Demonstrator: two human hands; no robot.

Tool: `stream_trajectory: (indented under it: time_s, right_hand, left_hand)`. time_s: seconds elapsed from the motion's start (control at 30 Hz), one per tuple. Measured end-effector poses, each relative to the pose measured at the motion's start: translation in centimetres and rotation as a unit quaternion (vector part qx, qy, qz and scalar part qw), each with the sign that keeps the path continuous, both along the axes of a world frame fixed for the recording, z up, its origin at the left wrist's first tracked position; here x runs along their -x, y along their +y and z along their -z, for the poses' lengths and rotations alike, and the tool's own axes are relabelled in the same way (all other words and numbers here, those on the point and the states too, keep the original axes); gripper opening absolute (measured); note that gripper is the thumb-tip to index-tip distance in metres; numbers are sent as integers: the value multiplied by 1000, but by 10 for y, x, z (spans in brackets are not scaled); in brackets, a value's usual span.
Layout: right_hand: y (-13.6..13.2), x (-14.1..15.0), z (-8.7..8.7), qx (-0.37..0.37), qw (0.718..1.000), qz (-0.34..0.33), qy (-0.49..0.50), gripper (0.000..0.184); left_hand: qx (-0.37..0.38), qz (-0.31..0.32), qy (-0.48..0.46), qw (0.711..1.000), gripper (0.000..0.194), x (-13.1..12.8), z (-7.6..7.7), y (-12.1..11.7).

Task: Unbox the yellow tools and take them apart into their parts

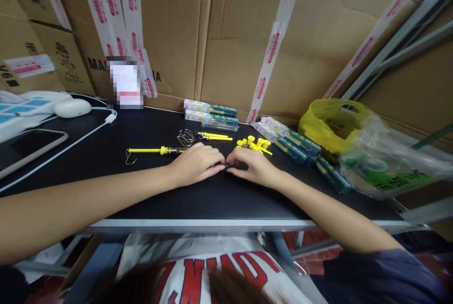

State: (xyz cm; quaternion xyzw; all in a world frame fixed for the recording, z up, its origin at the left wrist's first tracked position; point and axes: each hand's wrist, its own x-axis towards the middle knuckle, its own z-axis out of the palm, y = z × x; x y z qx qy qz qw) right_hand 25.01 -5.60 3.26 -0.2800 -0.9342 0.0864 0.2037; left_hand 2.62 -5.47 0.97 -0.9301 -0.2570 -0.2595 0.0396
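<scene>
My left hand [198,164] and my right hand [254,166] meet fingertip to fingertip over the black tabletop. Pinched between them is a small dark spring-like piece [227,166], mostly covered by the fingers. Just beyond my left hand lies a yellow rod [145,151] with a metal hook at its left end and a dark, clear-looking section partly behind the hand. Past the knuckles are a heap of metal hooks [186,138] and several thin yellow rods [216,137] with metal ends. Behind my right hand sit loose yellow plastic pieces [261,143].
Slim printed boxes [211,117] and clear tubes [221,126] lie at the back; more boxes [286,141] are at right, beside a yellow bag [318,117] and clear bag [399,167]. A phone [30,148], cable and white case [72,108] occupy the left. Cardboard [233,68] walls the back.
</scene>
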Motion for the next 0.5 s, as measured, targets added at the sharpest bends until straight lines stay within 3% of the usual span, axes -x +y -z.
stream_trajectory:
  time_s: [0.3,0.5]
  right_hand:
    - [2,1,5,2,998,-27,61,11]
    - [16,-15,-11,-51,994,61,79,10]
  left_hand:
    - [18,2,12,1000,25,-1,1,1]
    - [44,-28,-3,999,22,1,0,0]
